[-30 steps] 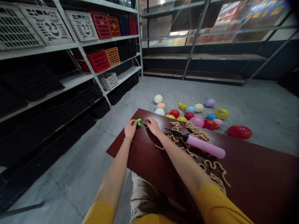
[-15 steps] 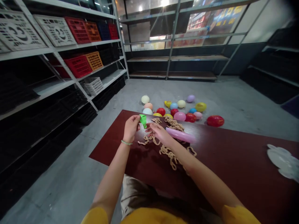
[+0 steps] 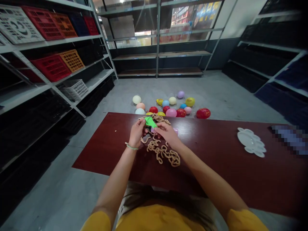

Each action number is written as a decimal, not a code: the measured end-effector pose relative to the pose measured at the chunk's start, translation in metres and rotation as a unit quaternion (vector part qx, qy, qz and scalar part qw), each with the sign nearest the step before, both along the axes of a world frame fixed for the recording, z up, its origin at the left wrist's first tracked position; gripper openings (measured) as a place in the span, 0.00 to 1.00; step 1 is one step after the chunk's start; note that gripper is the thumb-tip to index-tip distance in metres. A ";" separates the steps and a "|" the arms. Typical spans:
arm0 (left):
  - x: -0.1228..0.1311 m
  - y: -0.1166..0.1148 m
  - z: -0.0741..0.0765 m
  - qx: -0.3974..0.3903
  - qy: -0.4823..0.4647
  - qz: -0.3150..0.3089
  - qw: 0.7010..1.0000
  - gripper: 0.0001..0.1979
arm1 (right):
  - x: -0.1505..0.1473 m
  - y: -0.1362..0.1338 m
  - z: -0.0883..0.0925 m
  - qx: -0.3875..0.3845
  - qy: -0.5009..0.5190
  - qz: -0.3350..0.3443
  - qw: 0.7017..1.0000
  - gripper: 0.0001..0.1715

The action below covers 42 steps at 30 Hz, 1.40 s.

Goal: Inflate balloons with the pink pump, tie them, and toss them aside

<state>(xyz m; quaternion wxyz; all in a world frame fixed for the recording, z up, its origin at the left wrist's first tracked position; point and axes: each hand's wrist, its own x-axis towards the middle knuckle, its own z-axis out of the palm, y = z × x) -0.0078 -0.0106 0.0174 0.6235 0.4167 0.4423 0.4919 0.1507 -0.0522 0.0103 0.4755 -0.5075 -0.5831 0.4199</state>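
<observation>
A small bright green piece (image 3: 150, 122), thin and folded like paper, is stretched between my two hands above the table. My left hand (image 3: 138, 132) pinches its left side between thumb and fingers. On the right, the fingertips of my right hand (image 3: 167, 133) close on its lower right corner. Tan knotted cord (image 3: 166, 154) lies in loose loops on the table below and behind my hands. Behind my right hand a pink tube (image 3: 176, 131) shows only in part. Something dark just under the green piece is too small to make out.
The dark red table (image 3: 211, 166) bears a white scalloped palette (image 3: 251, 141) and a blurred-out rectangle (image 3: 292, 138) on the right. Several balloons (image 3: 171, 112) lie on the floor beyond its far edge. Metal shelving (image 3: 157, 56) stands behind, with crates (image 3: 51, 66) on the left shelves.
The view has swung right, bringing the whole palette into sight. The green piece has been spread from a crumpled strip into a wider, flatter shape. Both hands still hold it.
</observation>
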 end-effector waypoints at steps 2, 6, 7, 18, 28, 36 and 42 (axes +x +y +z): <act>-0.002 -0.008 -0.010 -0.034 -0.011 0.029 0.999 0.18 | 0.005 0.003 0.013 0.034 -0.065 -0.021 0.997 0.08; -0.007 -0.034 -0.023 -0.111 -0.020 -0.056 0.992 0.19 | 0.006 0.013 0.042 0.092 -0.170 -0.005 0.981 0.02; -0.008 -0.041 -0.023 -0.129 -0.027 -0.099 0.986 0.20 | 0.004 0.015 0.048 0.103 -0.189 0.009 0.976 0.02; -0.012 -0.041 -0.013 -0.106 -0.190 -0.049 0.975 0.21 | -0.015 0.000 0.051 0.236 -0.450 0.122 0.853 0.07; -0.039 -0.010 -0.016 -0.054 -0.226 0.058 0.971 0.08 | 0.036 0.010 0.000 0.140 -0.563 0.022 0.814 0.27; -0.040 0.039 -0.018 -0.011 -0.361 0.100 0.927 0.10 | 0.037 -0.006 -0.033 0.137 -0.606 -0.014 0.783 0.32; -0.051 0.041 -0.030 -0.034 -0.365 0.149 0.918 0.09 | 0.043 -0.029 -0.034 0.199 -0.564 -0.074 0.798 0.33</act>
